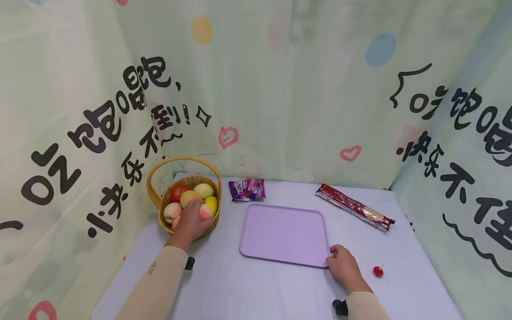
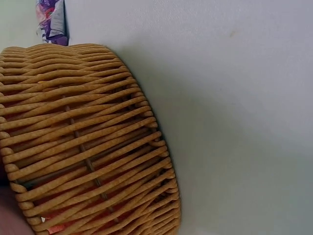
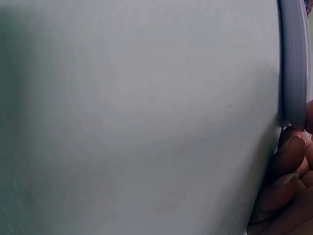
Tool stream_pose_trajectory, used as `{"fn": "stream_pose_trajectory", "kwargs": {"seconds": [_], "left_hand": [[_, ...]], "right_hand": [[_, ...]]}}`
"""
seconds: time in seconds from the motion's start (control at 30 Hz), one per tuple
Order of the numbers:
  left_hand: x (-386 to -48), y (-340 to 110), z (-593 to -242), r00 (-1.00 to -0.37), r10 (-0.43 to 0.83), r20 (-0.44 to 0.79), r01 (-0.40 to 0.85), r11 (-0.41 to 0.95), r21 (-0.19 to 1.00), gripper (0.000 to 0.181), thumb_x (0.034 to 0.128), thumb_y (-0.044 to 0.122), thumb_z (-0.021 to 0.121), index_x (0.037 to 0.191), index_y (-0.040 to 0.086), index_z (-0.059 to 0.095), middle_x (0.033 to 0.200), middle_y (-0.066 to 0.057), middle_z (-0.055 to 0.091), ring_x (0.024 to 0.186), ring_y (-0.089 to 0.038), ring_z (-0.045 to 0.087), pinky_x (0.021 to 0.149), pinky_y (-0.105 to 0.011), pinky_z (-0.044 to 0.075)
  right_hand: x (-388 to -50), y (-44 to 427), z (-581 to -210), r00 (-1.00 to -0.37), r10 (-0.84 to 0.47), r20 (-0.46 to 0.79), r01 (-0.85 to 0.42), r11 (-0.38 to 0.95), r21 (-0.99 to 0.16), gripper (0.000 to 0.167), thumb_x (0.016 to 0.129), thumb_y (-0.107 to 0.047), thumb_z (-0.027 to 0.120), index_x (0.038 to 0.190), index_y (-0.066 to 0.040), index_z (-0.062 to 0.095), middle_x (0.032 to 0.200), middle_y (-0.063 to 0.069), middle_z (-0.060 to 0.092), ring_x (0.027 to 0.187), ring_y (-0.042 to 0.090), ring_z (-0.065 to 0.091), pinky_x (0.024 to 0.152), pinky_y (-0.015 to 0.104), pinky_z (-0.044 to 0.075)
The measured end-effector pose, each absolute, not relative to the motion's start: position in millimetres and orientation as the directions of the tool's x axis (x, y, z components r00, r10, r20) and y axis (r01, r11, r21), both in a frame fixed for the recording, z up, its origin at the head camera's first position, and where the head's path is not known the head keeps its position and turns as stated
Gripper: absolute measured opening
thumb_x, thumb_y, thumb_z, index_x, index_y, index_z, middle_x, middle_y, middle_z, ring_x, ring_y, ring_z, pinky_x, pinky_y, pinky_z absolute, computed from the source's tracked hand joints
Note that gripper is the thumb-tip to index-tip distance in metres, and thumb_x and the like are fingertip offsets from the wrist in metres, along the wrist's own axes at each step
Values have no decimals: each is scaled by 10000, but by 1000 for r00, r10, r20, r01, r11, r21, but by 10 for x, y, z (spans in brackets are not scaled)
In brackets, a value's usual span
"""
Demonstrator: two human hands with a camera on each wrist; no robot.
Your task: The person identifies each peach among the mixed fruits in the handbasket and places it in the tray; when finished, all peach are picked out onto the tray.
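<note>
A wicker basket (image 1: pixel 204 234) with a tall handle stands at the back left, holding several fruits. My left hand (image 1: pixel 191 222) reaches over its near rim and touches the fruit, between a pinkish peach (image 1: pixel 206 212) and a yellow-orange fruit (image 1: pixel 190 198). Its fingertips are hidden, so a grip cannot be made out. In the left wrist view the basket's woven side (image 2: pixel 88 137) fills the left half. My right hand (image 1: pixel 345 266) pinches the near right corner of a flat purple tray (image 1: pixel 285 233). Curled fingers (image 3: pixel 292 152) show beside the tray's rim (image 3: pixel 295 63) in the right wrist view.
Behind the tray lies a purple snack bag (image 1: pixel 247 190). A long dark-red snack packet (image 1: pixel 355 207) lies slanted at the back right. One small red item (image 1: pixel 378 271) sits right of my right hand. Printed curtains (image 1: pixel 280 89) enclose the white table (image 1: pixel 256 289).
</note>
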State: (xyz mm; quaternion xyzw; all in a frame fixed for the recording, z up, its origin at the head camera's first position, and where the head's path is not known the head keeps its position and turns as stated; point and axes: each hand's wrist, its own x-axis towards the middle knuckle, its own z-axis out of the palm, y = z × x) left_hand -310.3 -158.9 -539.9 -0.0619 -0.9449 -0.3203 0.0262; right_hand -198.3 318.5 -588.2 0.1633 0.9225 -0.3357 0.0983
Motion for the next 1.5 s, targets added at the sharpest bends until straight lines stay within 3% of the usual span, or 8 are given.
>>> {"fn": "stream_pose_trajectory", "kwargs": {"seconds": [0.27, 0.5, 0.83, 1.5], "left_hand": [[-3103, -1610, -5375, -987, 106, 123, 159, 785, 599, 672, 839, 265, 745, 1424, 75, 476, 1417, -158, 485, 1265, -323, 476, 1101, -520, 465], [-3068, -1569, -5273, -983, 109, 149, 180, 748, 638, 664, 848, 231, 739, 1446, 109, 476, 1468, -125, 461, 1299, -309, 456, 1093, -517, 473], [-3022, -1360, -5139, -955, 180, 238, 294, 703, 648, 641, 853, 179, 780, 1409, 19, 504, 1456, -172, 475, 1322, -338, 453, 1117, -541, 449], [-2928, -718, -5011, -900, 313, 305, 436, 607, 664, 598, 851, 193, 826, 1372, 145, 535, 1381, -60, 523, 1237, -236, 523, 992, -423, 568]], "right_hand": [[-1995, 3202, -5897, -928, 234, -289, 365, 722, -587, 429, 956, -130, 581, 1323, 88, 533, 1055, 197, 614, 940, 321, 556, 857, 513, 521], [-1995, 3202, -5893, -927, 227, -298, 366, 723, -586, 439, 964, -141, 581, 1335, 86, 524, 1036, 185, 601, 930, 311, 549, 835, 480, 518], [-1997, 3229, -5906, -922, 234, -309, 379, 712, -591, 428, 964, -140, 582, 1331, 74, 528, 1023, 168, 596, 925, 299, 548, 800, 425, 503], [-1984, 3215, -5920, -928, 233, -290, 365, 716, -595, 436, 961, -140, 603, 1335, 74, 533, 983, 146, 586, 901, 277, 541, 776, 392, 500]]}}
